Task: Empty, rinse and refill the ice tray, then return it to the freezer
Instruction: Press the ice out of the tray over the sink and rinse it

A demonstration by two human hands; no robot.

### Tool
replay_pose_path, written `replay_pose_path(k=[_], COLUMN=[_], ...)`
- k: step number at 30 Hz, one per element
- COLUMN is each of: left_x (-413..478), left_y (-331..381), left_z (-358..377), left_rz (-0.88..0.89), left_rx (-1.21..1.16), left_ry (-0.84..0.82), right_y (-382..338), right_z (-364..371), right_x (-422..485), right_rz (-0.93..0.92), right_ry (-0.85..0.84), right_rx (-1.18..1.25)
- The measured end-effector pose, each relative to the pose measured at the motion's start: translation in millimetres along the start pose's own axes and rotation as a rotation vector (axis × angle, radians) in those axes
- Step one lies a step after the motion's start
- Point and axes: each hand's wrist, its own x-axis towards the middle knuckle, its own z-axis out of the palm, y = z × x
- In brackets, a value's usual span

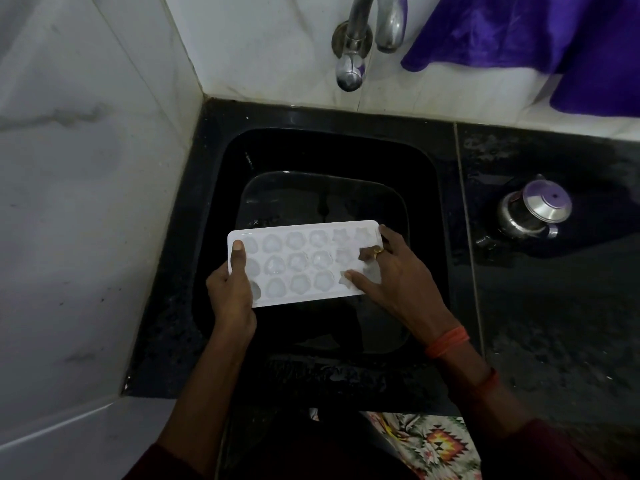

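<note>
While I keep ice tray [304, 263] level over sink [426, 161], nothing spills on tabletop [554, 306]. Left hand [232, 292] clamps short end, thumb on top, fingers under. Right hand [391, 271] spread across other end, fingertips in end cavities, prob. prying cubes loose, w/ ring showing. Tray white, three rows, shaped cavities frosted w/ ice. Tap [349, 69] not running; emptying step, I reckon.

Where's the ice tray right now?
In the head view, the white ice tray is held level over the black sink, below the tap. The left hand grips its left end; the right hand is at its right end.
</note>
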Motion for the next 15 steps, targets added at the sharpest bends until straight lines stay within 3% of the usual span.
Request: replay_pose_path(k=[6,15], left_x=[0.9,-1.2], left_y=[-0.9,0.9], left_z=[-0.1,3.7], left_rz=[0.005,-0.003], left_rx=[0.003,-0.001], left_ry=[0.009,0.008], right_y=[3.2,12.4], right_z=[-4.2,-0.9], right_x=[-5.5,-22.8], right_rz=[-0.017,-0.157], right_ry=[-0.011,0.166], right_rx=[0.05,0.085])
